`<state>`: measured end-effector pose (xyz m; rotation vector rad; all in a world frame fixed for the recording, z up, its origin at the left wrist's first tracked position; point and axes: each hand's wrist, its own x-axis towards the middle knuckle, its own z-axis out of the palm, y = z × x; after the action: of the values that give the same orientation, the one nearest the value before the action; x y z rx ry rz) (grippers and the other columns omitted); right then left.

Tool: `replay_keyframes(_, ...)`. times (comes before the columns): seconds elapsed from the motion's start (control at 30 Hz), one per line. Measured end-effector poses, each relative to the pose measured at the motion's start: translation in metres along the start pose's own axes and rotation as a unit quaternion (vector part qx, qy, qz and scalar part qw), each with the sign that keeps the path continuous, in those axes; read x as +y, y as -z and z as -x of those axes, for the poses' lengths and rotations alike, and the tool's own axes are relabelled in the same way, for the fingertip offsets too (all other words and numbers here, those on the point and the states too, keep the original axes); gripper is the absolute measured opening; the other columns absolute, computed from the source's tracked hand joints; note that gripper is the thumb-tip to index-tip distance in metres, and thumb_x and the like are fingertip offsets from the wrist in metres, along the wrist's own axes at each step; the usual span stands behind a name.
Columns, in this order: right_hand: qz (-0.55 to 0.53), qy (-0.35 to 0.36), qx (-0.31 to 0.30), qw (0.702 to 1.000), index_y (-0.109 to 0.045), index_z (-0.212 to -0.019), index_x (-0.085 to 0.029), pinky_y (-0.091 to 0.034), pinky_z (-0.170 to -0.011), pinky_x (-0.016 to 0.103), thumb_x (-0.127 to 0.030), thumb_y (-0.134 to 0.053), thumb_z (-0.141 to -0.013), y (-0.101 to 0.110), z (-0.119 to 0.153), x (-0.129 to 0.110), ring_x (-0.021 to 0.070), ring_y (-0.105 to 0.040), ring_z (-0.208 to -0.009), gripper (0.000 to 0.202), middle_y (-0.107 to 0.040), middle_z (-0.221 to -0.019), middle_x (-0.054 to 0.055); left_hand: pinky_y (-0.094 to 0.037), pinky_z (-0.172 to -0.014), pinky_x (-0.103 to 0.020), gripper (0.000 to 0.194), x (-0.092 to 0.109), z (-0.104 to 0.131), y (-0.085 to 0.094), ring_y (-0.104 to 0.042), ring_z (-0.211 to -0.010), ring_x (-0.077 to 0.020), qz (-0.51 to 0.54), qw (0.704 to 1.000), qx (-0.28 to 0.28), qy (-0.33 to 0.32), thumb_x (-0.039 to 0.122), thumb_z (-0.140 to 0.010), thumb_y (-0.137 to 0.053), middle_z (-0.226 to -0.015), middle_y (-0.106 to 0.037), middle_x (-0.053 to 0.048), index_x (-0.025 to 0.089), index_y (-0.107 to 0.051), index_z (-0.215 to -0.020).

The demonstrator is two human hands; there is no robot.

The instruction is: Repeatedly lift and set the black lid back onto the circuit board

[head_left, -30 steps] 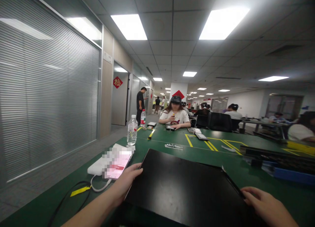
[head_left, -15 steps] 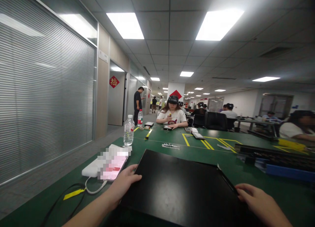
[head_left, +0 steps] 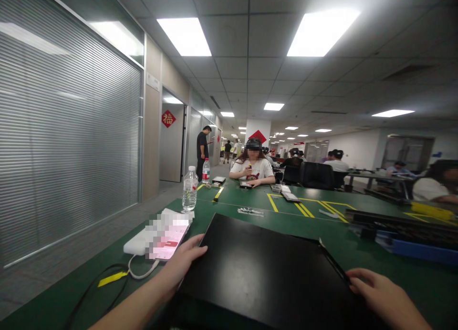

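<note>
A large flat black panel (head_left: 265, 268) lies tilted in front of me, low in the head view, with light glare on its face. My left hand (head_left: 188, 258) grips its left edge, thumb on top and fingers under the edge. On the far side, my right hand (head_left: 370, 282) holds the right edge with bent fingers. Along that right side runs a thin raised rim or second layer. The panel's near edge is dark and hard to make out.
Left on the green table (head_left: 214, 225) are a phone (head_left: 168, 244), a white power bank (head_left: 136, 242) with cable, and a water bottle (head_left: 189, 189). At right sit a blue tray (head_left: 422, 251) and black strips. A person (head_left: 252, 170) sits opposite.
The whole view has shifted slightly, so most things appear a little further right. Both hands keep their hold on the black panel.
</note>
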<state>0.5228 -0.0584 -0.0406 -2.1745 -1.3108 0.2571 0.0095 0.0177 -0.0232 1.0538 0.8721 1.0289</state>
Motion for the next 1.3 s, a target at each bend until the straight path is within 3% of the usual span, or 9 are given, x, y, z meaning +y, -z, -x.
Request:
replay_keyframes(0.13,-0.005,0.006,0.008,1.0,-0.085,-0.085,-0.03,-0.056,-0.076,0.047,-0.057,-0.052,-0.062,-0.002,-0.002,0.005,0.038,-0.077,-0.082,0.048,-0.084,-0.082,0.007,-0.057,-0.104,-0.044,0.062,0.005,0.003,-0.001,-0.078,-0.12,-0.0356,0.006,1.0,-0.006,-0.023,0.035,-0.071,-0.087,-0.133,-0.082,-0.012,0.02,-0.074,-0.129)
replay_keyframes(0.23,-0.01,0.01,0.004,1.0,-0.084,-0.084,-0.03,-0.056,-0.075,0.048,-0.057,-0.054,-0.062,-0.001,-0.003,0.007,0.039,-0.077,-0.083,0.046,-0.084,-0.081,0.007,-0.054,-0.111,-0.046,0.052,0.003,0.0,0.0,-0.075,-0.124,-0.0364,-0.019,0.999,0.002,-0.039,0.029,-0.067,-0.084,-0.131,-0.083,-0.011,0.02,-0.079,-0.118)
replay_keyframes(0.5,-0.016,-0.004,-0.022,1.0,-0.085,-0.088,-0.03,-0.056,-0.077,0.048,-0.057,-0.054,-0.059,0.004,-0.001,-0.002,0.0398,-0.078,-0.084,0.05,-0.085,-0.083,0.007,-0.042,-0.123,-0.051,0.039,-0.003,-0.006,0.007,-0.06,-0.14,-0.0456,-0.268,0.956,0.09,-0.079,0.022,-0.051,-0.069,-0.128,-0.079,-0.013,0.022,-0.082,-0.088)
replay_keyframes(0.7,-0.019,-0.012,-0.012,1.0,-0.084,-0.085,-0.03,-0.055,-0.079,0.049,-0.058,-0.051,-0.058,0.003,0.001,-0.003,0.0402,-0.077,-0.087,0.051,-0.085,-0.084,0.008,-0.034,-0.129,-0.048,0.05,-0.01,-0.01,0.011,-0.049,-0.152,-0.0451,-0.322,0.938,0.111,-0.063,0.027,-0.05,-0.07,-0.153,-0.063,-0.022,0.018,-0.08,-0.098)
replay_keyframes(1.0,-0.014,0.007,-0.001,1.0,-0.084,-0.082,-0.031,-0.056,-0.074,0.047,-0.057,-0.054,-0.061,-0.004,-0.007,0.011,0.0388,-0.077,-0.083,0.044,-0.085,-0.082,0.007,-0.035,-0.13,-0.048,0.052,-0.015,-0.012,0.012,-0.047,-0.155,-0.0451,-0.329,0.936,0.114,-0.053,0.028,-0.048,-0.07,-0.158,-0.057,-0.025,0.017,-0.078,-0.099)
replay_keyframes(1.3,-0.011,-0.002,-0.006,1.0,-0.084,-0.084,-0.03,-0.054,-0.072,0.047,-0.059,-0.05,-0.063,-0.002,-0.004,0.007,0.0376,-0.077,-0.077,0.049,-0.084,-0.08,0.006,-0.038,-0.127,-0.044,0.048,-0.014,-0.013,0.014,-0.052,-0.152,-0.0432,-0.313,0.943,0.102,-0.051,0.032,-0.054,-0.072,-0.158,-0.056,-0.026,0.016,-0.078,-0.099)
